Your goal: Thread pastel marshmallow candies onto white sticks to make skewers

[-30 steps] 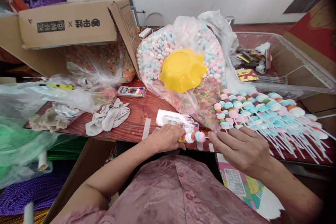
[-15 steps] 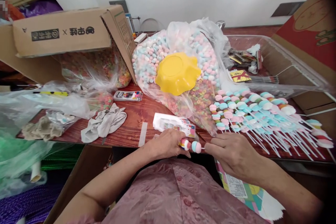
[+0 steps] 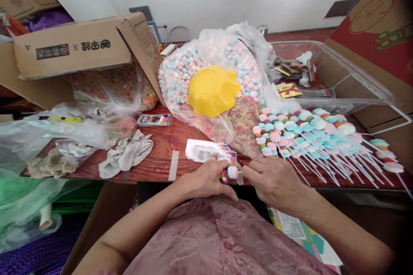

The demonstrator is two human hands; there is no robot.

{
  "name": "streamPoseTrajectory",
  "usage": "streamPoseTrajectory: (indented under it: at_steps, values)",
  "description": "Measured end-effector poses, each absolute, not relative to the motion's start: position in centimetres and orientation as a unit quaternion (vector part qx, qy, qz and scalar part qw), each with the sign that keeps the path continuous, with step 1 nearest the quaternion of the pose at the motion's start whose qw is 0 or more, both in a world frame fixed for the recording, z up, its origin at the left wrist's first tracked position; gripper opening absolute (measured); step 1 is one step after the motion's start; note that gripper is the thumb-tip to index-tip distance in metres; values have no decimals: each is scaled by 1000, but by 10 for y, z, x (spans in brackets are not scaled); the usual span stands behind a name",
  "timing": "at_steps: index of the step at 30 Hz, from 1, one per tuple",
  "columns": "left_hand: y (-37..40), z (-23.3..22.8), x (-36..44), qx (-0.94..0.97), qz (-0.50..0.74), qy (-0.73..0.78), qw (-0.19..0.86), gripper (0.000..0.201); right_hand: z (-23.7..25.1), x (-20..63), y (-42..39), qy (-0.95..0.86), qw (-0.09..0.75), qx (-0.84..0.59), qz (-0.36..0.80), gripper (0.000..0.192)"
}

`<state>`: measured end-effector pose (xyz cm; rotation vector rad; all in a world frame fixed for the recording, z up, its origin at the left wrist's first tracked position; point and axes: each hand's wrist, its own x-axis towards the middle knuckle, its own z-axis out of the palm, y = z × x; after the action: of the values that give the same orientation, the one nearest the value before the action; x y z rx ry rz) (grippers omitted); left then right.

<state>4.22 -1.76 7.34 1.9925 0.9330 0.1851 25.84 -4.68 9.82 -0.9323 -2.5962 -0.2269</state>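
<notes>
My left hand [image 3: 211, 179] is curled around a small, colourfully printed bag [image 3: 223, 176], mostly hidden by the fingers. From the bag's right end shows a blue-and-pink marshmallow [image 3: 232, 172] on a skewer. Closed on the white stick just right of it is my right hand [image 3: 272, 182], knuckles up. Just beyond my left hand lies a stack of clear printed bags [image 3: 209, 152] at the table edge. To the right, a heap of finished marshmallow skewers [image 3: 306, 131] fans out, sticks toward me.
A yellow scalloped bowl [image 3: 213, 90] rests upside down on a big bag of marshmallows [image 3: 174, 71] and candy rings [image 3: 245, 118]. An open cardboard box [image 3: 77, 45] stands left, grey gloves [image 3: 127, 152] before it. A clear plastic bin [image 3: 348, 60] is back right.
The skewer has slid leftward, deeper into the printed bag, so less of its candy shows. My right hand has moved closer to my left, and the view has shifted slightly.
</notes>
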Motion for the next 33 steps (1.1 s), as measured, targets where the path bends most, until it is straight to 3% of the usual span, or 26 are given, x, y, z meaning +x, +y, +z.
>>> streamPoseTrajectory:
  at_steps: [3,7,9,14,17,22,27,29,33]
  values:
    - [-16,72,35,827,61,415,376,73,102,264,-45,-915,179,-350,-87,21]
    - [-16,68,30,856,7,441,271,27,101,264,-47,-915,168,-357,-88,22]
    - [-18,64,29,864,-23,447,231,17,99,264,-48,-917,156,-360,-77,22]
    - [-23,58,27,880,-44,435,187,28,99,269,-46,-918,117,-372,-74,23]
    - [-21,61,27,869,-30,441,222,28,103,269,-45,-919,95,-372,-85,23]
    - [-17,72,34,838,29,404,365,38,101,255,-47,-939,90,-320,-86,20]
    - [-16,78,44,797,49,362,481,23,90,235,-47,-948,72,-304,-56,11]
    - [-16,77,44,780,55,373,499,22,91,233,-43,-948,77,-304,-53,8]
    - [-15,76,37,759,73,420,492,39,107,245,-31,-932,128,-334,-61,9]
